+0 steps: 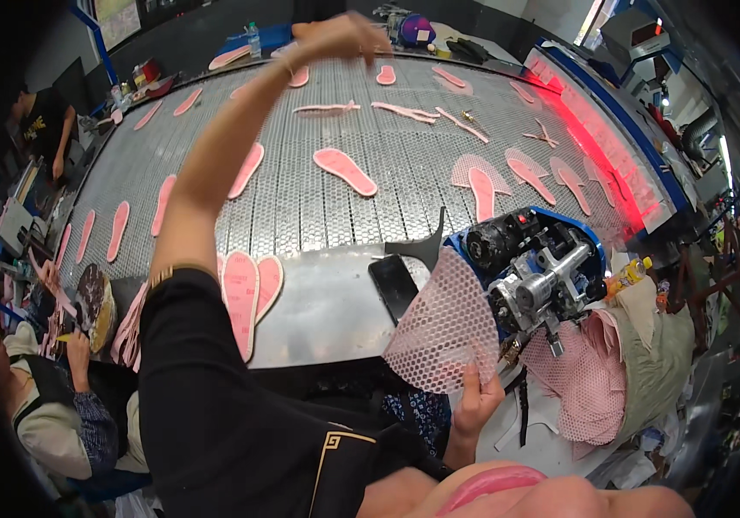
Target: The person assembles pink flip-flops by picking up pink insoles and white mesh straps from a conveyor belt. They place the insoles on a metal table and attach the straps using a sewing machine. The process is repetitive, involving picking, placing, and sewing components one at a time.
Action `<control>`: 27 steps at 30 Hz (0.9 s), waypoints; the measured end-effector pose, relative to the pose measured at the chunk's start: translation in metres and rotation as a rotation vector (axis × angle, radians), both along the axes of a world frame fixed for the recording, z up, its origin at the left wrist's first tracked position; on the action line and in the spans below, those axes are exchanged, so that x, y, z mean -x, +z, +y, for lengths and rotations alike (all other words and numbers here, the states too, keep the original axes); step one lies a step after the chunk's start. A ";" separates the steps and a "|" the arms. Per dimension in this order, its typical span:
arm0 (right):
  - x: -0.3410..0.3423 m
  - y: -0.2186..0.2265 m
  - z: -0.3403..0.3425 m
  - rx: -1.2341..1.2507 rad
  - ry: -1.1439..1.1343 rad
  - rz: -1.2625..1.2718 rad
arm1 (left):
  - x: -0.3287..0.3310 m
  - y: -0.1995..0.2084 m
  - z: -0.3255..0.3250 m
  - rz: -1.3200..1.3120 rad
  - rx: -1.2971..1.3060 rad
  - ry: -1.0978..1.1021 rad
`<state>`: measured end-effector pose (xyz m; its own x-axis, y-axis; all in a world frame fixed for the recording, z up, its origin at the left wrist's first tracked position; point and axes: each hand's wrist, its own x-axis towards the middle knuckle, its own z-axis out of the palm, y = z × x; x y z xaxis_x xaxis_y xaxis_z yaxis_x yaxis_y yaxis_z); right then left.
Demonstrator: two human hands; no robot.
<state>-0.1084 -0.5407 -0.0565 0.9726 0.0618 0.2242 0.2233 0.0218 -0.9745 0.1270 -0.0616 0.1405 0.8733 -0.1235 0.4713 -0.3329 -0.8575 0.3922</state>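
Note:
My left arm reaches far out over a grey honeycomb metal bed. At its end my left hand is raised near the far edge, its fingers smeared by motion. Close to my body, my right hand pinches the lower corner of a pink perforated mesh sheet. Pink insoles lie spread over the bed, among them one insole in the middle. Two overlapping insoles rest on the near metal ledge, beside my left arm. Thin pink offcut strips lie farther back.
A black phone lies beside the mesh sheet. Right of it stands a motor unit, with piled pink mesh and a bottle behind. Red light crosses the bed's right end. A co-worker sits at the left.

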 end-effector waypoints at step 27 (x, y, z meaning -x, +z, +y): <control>0.000 -0.026 -0.020 0.084 0.090 0.084 | 0.186 -0.206 -0.280 0.538 1.122 -0.339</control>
